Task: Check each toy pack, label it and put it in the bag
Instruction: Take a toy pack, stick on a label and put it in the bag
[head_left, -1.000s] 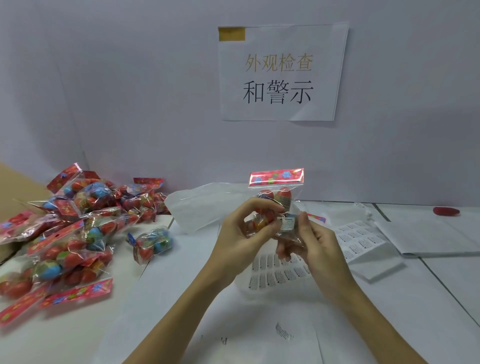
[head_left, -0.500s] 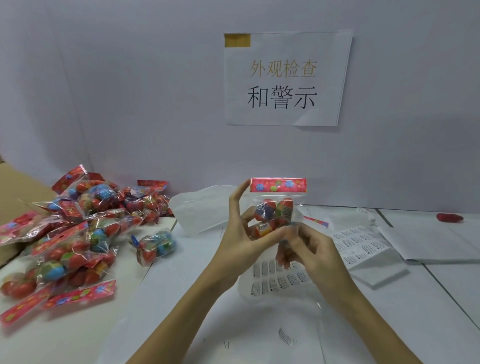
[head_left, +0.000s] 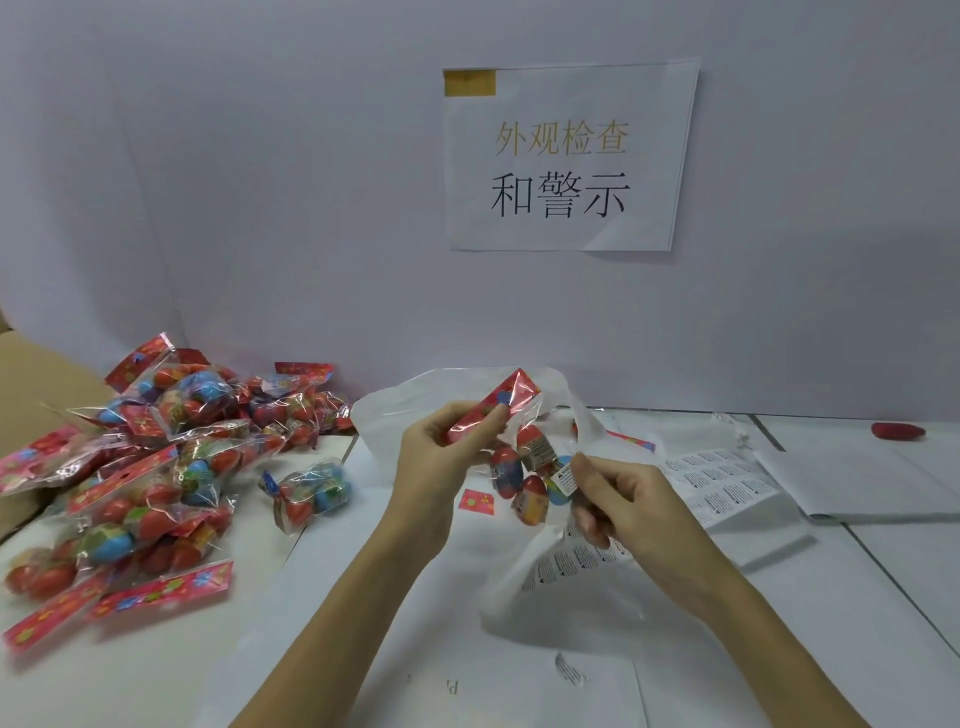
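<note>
My left hand (head_left: 436, 467) pinches the red header card of a toy pack (head_left: 524, 467), a clear pouch of colourful eggs that hangs tilted over the table. A small white label sits on the pack's lower end, right against my right hand (head_left: 628, 504). The right hand's fingers are closed on the edge of a translucent white plastic bag (head_left: 519, 597), which is lifted and bunched beneath it. The bag's far side (head_left: 405, 410) rises behind the pack. A sheet of printed labels (head_left: 722, 483) lies to the right, partly under the bag.
A pile of toy packs (head_left: 156, 467) covers the table's left side, with one pack (head_left: 311, 493) lying apart nearer the middle. A cardboard box (head_left: 31, 364) stands at far left. A red object (head_left: 897, 431) lies far right. White sheets (head_left: 857, 483) lie by the back wall.
The pack has tipped from upright to slanted and dropped toward the bag, my left hand shifting to its header. My right hand left the label spot and now lifts the bag's edge.
</note>
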